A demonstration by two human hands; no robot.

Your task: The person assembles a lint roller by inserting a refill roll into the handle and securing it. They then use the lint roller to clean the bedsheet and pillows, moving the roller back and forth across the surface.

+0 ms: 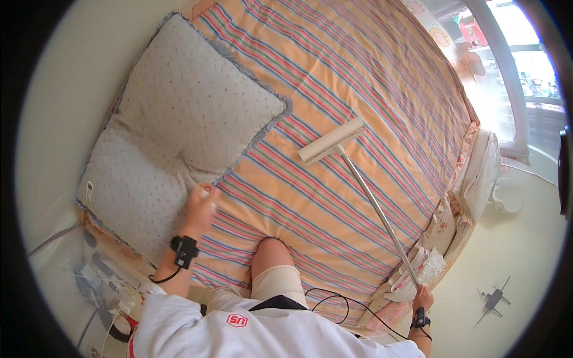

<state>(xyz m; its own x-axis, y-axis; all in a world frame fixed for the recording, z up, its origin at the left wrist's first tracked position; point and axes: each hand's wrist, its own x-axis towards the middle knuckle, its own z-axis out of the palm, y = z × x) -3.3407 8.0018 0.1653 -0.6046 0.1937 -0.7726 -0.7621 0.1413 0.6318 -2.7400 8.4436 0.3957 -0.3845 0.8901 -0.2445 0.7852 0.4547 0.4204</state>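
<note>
My left hand [201, 206], a little blurred, is closed on the near right edge of a large pale grey pillow [197, 95] with a ruffled border. The cloth bunches into folds where the fingers grip it. In my right hand [422, 296], at the lower right, is the end of a long metal handle belonging to a lint roller [332, 141]. Its white roller head lies on the striped bed sheet [358, 71], to the right of the pillow. My knee rests on the near edge of the bed.
Folded floral bedding [439, 227] and a padded cushion [483, 173] line the bed's right edge. A black cable [334, 295] loops near my waist. Clear containers [104, 292] stand at the lower left. A small dark drone-shaped object [493, 300] is at the right.
</note>
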